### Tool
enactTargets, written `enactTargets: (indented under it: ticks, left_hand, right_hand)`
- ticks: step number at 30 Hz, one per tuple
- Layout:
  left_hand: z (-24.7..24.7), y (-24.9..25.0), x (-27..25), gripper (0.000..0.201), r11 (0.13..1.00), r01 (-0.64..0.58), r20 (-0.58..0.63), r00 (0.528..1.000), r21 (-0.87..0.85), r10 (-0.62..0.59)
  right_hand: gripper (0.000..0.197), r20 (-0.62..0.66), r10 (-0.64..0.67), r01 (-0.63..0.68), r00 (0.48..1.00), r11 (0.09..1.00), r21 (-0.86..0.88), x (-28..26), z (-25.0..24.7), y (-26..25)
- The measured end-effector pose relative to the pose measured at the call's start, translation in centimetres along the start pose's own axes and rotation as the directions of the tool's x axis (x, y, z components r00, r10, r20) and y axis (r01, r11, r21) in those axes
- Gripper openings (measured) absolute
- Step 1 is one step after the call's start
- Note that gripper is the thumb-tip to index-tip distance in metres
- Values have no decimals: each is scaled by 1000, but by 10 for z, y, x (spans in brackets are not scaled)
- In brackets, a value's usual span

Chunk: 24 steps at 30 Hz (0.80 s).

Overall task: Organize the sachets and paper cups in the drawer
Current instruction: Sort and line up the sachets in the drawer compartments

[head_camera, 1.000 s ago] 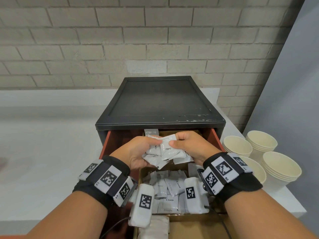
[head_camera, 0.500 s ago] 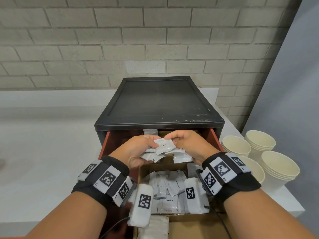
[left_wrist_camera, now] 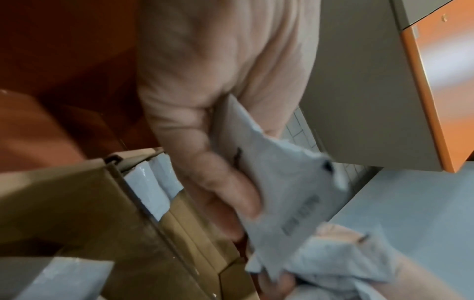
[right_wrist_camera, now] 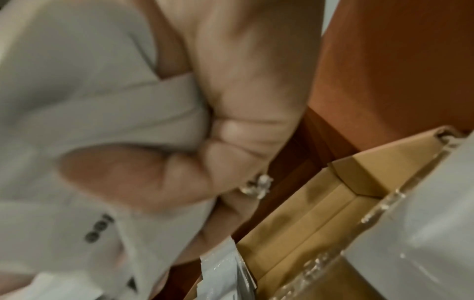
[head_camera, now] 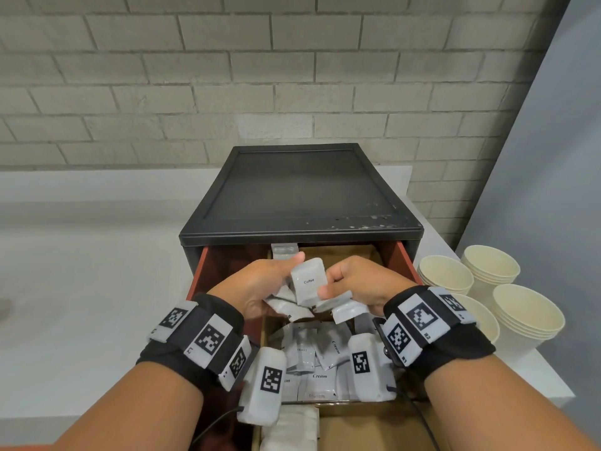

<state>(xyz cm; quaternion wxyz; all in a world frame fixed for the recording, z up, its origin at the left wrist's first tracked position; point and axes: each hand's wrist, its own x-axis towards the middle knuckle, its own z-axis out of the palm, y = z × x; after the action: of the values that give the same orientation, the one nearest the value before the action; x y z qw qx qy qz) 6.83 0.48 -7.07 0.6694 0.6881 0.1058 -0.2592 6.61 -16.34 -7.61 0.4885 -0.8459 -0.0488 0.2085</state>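
Both hands are over the open red drawer of a black cabinet. My left hand grips a bunch of white sachets, its thumb against an upright sachet marked Coffee. My right hand pinches that Coffee sachet's lower right edge and holds more sachets beneath. In the left wrist view the fingers curl round a sachet. The right wrist view shows curled fingers on a white sachet. Cream sachets fill a cardboard compartment below.
Stacks of cream paper cups stand on the white counter right of the cabinet. A grey partition closes off the right side. A brick wall runs behind. An empty cardboard compartment lies at the drawer's back.
The Coffee sachet has turned from lying tilted across the bunch to standing upright between the hands. The right hand's fingers have drawn back from the top of the bunch to its right side.
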Motion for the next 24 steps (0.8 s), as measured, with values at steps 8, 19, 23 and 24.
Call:
enactTargets:
  ticks: [8, 19, 23, 24]
  left_hand:
    - [1, -3, -3, 22, 967, -83, 95, 994, 241, 62]
    - [2, -3, -4, 29, 964, -156, 75, 987, 216, 143]
    - [2, 2, -4, 21, 999, -49, 37, 998, -20, 50]
    - [1, 3, -4, 20, 997, -47, 50, 998, -55, 50]
  right_hand:
    - [12, -57, 4, 0, 998, 998, 56, 1, 1, 1]
    - [22, -336, -256, 318, 907, 937, 145, -6, 1, -8]
    - [28, -361, -314, 357, 878, 932, 56, -10, 2, -12]
    - [28, -365, -319, 359, 875, 932, 46, -9, 2, -12]
